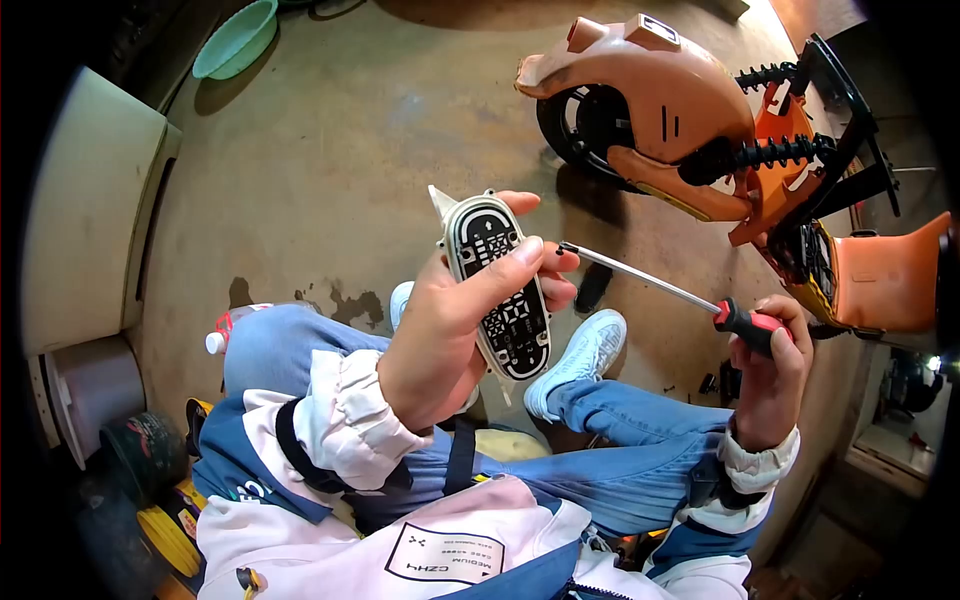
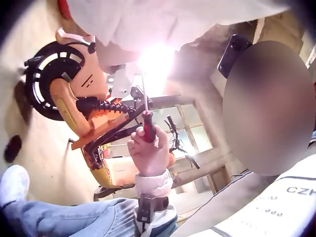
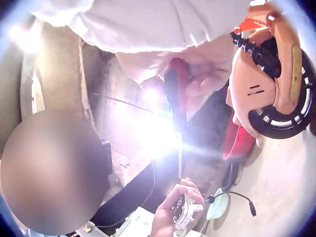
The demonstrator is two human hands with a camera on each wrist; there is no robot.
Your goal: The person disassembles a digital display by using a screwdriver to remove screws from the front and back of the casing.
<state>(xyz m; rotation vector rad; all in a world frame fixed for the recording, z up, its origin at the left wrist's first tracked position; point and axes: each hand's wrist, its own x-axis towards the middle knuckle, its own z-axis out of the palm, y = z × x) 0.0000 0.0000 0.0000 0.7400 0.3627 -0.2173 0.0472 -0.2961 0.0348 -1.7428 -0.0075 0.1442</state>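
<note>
The oval display panel (image 1: 518,322) is held up over the person's lap, its lit-looking face of segments turned up. Its long axis runs from far to near, with the near end leaning right; a pale pointed tab juts from the far left corner. The left hand (image 1: 450,315) grips it, thumb across the face and fingers behind, some fingertips showing past the right edge.

The right hand (image 1: 775,380) has its grip curled around the handle of a screwdriver (image 1: 690,296), whose shaft points left and far. The tip sits just beside the left fingertips; whether they touch cannot be told.

Floor (image 1: 330,180) spreads far and left of the panel, out to a pale cabinet (image 1: 95,200) and a green basin (image 1: 238,40). At far right an orange scooter (image 1: 680,100) bounds the space; a white shoe (image 1: 585,355) lies below, near the panel's near end.
</note>
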